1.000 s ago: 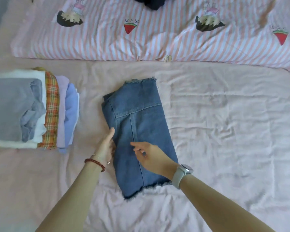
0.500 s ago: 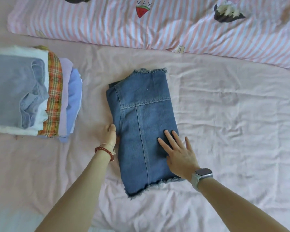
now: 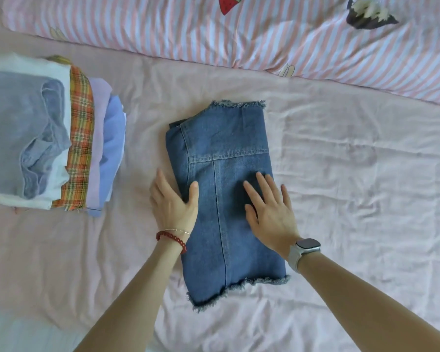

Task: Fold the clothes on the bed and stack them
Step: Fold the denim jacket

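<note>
Your folded denim garment (image 3: 221, 189) lies flat on the pink bed sheet (image 3: 341, 199), roughly in the middle of the view. Its long axis runs from you toward the striped quilt (image 3: 264, 34), tilted slightly so that the far end leans to your left. One frayed hem faces you at the near end; a second frayed edge sits at the far end. A stitched seam runs lengthwise along the top layer and meets a cross seam in the far half. Your left hand (image 3: 173, 204) lies at the garment's left edge with straight fingers flat on the sheet beside the fold and the thumb resting on the denim. Your right hand (image 3: 269, 212) presses flat on the right half of the garment, fingers spread and pointing away from you. The two hands are apart, with the lengthwise seam between them; neither grasps the fabric. A red bead bracelet (image 3: 172, 240) circles your left wrist, and a watch (image 3: 304, 250) sits on your right wrist. The stack of folded clothes (image 3: 48, 138) stands to your left, well apart from the denim garment.
</note>
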`<state>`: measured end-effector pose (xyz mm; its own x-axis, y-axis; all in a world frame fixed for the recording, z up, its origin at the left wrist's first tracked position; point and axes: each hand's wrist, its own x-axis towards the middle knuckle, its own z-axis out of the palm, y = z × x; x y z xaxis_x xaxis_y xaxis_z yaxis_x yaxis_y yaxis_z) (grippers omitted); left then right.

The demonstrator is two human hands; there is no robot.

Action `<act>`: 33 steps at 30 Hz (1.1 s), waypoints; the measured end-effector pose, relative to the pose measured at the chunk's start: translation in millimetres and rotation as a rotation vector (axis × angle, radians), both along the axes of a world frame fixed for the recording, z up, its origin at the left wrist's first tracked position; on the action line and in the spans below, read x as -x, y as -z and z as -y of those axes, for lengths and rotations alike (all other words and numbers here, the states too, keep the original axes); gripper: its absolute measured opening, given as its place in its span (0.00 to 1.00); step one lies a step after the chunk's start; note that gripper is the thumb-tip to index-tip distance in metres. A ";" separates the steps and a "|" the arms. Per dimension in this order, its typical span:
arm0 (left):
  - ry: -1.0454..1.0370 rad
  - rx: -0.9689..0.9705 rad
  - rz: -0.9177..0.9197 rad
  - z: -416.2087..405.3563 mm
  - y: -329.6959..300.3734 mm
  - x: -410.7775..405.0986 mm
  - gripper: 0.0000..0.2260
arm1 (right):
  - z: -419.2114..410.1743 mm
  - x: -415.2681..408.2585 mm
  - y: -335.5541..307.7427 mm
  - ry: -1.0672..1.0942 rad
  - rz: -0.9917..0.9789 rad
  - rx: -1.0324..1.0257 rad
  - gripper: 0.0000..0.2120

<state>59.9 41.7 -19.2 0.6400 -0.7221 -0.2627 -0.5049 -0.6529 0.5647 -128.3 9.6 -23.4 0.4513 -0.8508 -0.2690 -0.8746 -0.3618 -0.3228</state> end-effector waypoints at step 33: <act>0.682 -0.327 -0.487 175.7 -73.3 -61.7 0.67 | 146.0 -20.8 -81.2 0.203 0.808 -0.564 0.07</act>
